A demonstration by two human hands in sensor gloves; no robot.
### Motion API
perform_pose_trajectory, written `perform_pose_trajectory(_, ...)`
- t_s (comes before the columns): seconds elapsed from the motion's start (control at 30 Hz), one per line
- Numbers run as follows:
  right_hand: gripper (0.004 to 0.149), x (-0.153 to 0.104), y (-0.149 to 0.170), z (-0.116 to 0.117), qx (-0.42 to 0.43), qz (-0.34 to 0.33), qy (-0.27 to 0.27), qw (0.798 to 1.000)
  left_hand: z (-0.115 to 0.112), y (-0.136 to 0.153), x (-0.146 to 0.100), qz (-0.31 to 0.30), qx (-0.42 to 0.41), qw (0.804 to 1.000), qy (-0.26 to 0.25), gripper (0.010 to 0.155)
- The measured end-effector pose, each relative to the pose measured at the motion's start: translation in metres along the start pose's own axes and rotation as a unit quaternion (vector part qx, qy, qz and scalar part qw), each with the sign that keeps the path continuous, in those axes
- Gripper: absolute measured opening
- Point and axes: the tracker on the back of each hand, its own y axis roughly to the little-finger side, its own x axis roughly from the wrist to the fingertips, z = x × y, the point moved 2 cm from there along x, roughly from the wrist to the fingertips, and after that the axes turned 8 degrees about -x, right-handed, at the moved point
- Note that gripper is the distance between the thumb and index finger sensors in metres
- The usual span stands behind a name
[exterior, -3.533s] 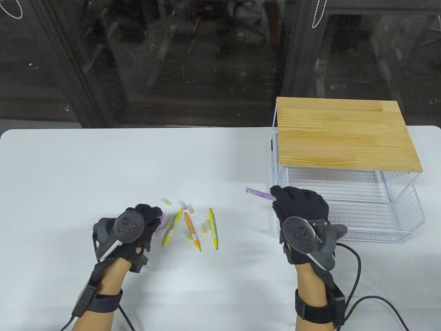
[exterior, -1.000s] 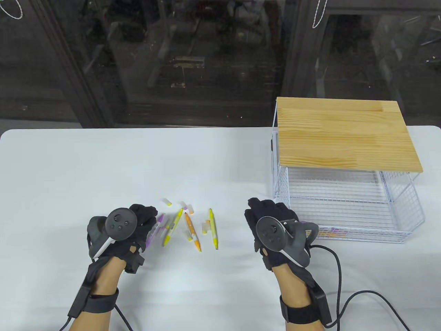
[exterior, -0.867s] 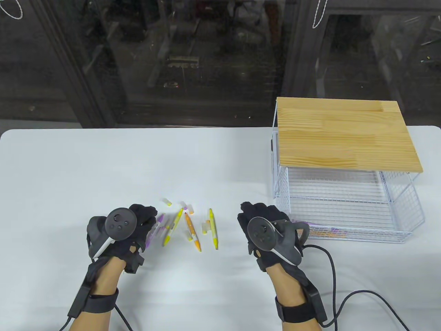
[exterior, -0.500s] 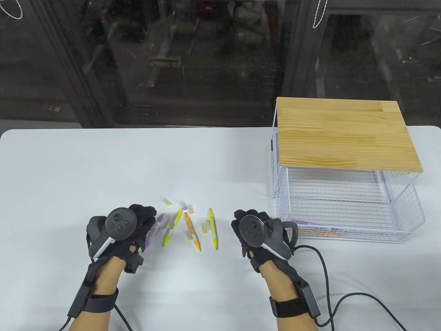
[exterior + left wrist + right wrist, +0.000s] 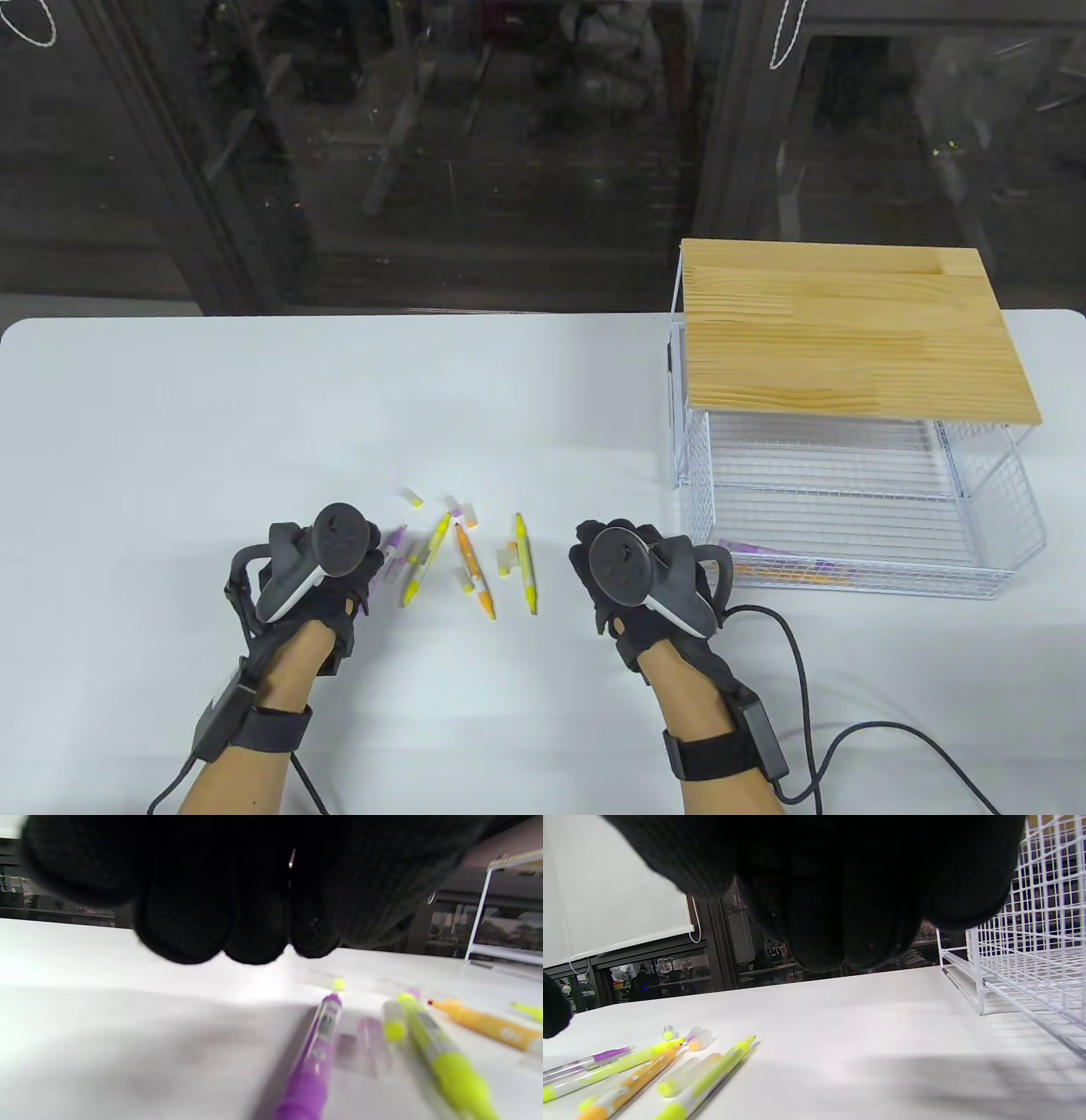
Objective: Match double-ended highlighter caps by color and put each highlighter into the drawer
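Note:
Several uncapped highlighters lie in a pile: a purple one, a yellow one, an orange one and a yellow-green one. Loose caps lie around them. My left hand hovers over the purple highlighter and holds nothing; its fingertips hang curled above the table. My right hand sits just right of the pile, also holding nothing, its fingertips off the table. The pulled-out wire drawer holds a purple highlighter and an orange one at its front.
A wooden top covers the wire drawer frame at the right. The drawer's wire wall is close to my right hand. A black cable trails from my right wrist. Dark glass cabinets stand behind the white table.
My right hand let go of the purple highlighter into the drawer and came back left to the pile. My left hand shifted right and turned over the purple highlighter on the table.

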Motion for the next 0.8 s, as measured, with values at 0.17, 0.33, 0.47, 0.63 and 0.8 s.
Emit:
perform_pose_trajectory(0.17,0.046,0.0,-0.001,0.001,0.001,-0.002,0.0,1.0,-0.012,-0.003,0.005,0.02,0.034,0.999,0.016,0.047)
perform_pose_trajectory(0.33,0.046,0.0,0.0,0.0,0.002,-0.002,0.001,1.0,-0.022,-0.003,0.009,0.036,0.04,0.998,0.024,0.049)
perform_pose_trajectory(0.47,0.046,0.0,0.0,0.0,0.0,-0.002,0.001,1.0,-0.027,-0.003,0.011,0.043,0.059,0.997,0.03,0.047)
perform_pose_trajectory(0.63,0.046,0.0,0.0,0.0,-0.001,-0.001,0.001,1.0,-0.027,-0.003,0.011,0.048,0.052,0.997,0.03,0.046)
perform_pose_trajectory(0.8,0.046,0.0,0.0,0.0,-0.001,-0.002,0.0,1.0,-0.026,0.001,0.011,0.057,0.047,0.996,0.039,0.048)
